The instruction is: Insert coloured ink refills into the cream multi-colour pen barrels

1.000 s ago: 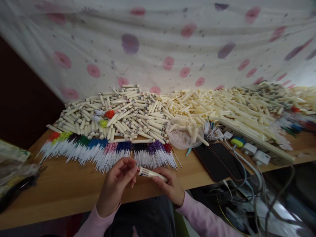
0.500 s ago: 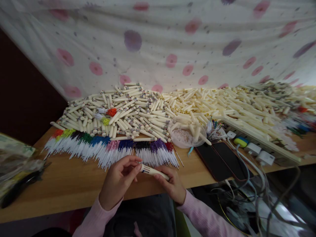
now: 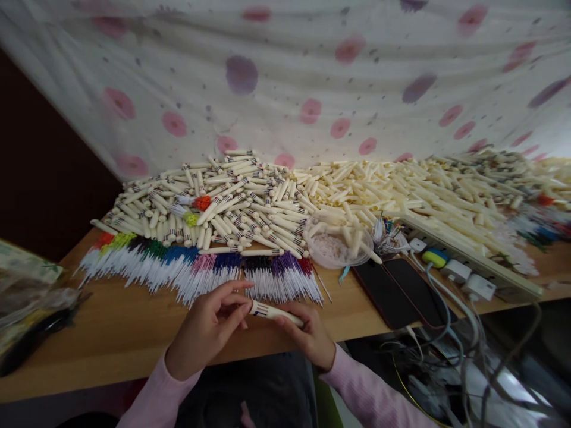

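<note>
A cream pen barrel [image 3: 273, 311] with dark stripes near its left end lies across my two hands at the table's front edge. My right hand [image 3: 309, 336] grips its right half. My left hand [image 3: 206, 327] pinches the striped left end with thumb and fingers. Just beyond my hands lies a row of thin white refills [image 3: 200, 270] with coloured ends: red, yellow, green, blue, pink, black, purple. Behind that row sits a heap of striped cream barrels [image 3: 209, 205].
A large heap of plain cream tubes [image 3: 419, 193] fills the back right. A clear bowl [image 3: 338, 245], two dark phones [image 3: 397, 288], a power strip [image 3: 473, 261] with plugs and cables [image 3: 450, 333] sit to the right. A plastic bag [image 3: 27, 297] lies left. A dotted cloth [image 3: 285, 77] hangs behind.
My hands stay on the barrel at the table edge; my left fingers have shifted slightly around its striped end. The view has tilted a little.
</note>
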A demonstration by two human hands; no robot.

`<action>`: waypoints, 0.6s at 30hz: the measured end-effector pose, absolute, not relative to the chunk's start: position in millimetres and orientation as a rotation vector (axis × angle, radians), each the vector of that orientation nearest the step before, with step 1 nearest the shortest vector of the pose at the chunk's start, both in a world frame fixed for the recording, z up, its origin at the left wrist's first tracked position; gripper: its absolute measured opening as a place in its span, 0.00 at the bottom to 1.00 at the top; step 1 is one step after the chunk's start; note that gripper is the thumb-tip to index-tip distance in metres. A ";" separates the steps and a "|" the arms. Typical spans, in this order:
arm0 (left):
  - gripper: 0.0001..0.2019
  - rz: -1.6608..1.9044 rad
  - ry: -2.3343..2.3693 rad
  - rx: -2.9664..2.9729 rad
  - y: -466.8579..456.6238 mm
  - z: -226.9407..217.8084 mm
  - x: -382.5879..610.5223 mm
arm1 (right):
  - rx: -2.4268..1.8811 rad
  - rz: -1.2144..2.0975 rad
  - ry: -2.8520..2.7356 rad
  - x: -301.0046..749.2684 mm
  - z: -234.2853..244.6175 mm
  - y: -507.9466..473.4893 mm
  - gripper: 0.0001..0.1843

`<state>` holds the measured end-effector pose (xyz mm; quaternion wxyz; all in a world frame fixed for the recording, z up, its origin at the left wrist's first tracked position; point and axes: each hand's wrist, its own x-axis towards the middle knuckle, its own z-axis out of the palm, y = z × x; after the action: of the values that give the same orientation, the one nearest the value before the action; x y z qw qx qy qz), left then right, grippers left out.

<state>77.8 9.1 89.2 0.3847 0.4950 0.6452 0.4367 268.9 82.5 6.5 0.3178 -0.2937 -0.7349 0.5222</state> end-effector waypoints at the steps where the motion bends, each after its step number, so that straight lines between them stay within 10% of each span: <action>1: 0.12 1.118 1.643 1.272 8.8 89.3 78.3 | -0.772 1.376 -1.939 269.2 6.3 82.4 0.23; 18: 0.26 1.088 1.493 1.192 11.4 83.9 71.0 | -0.721 1.440 -1.981 270.7 8.7 82.3 0.22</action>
<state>71.0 11.4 83.9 0.4544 0.4829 0.6051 0.4408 270.7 82.3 8.7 0.2900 -0.2704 -0.7426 0.5398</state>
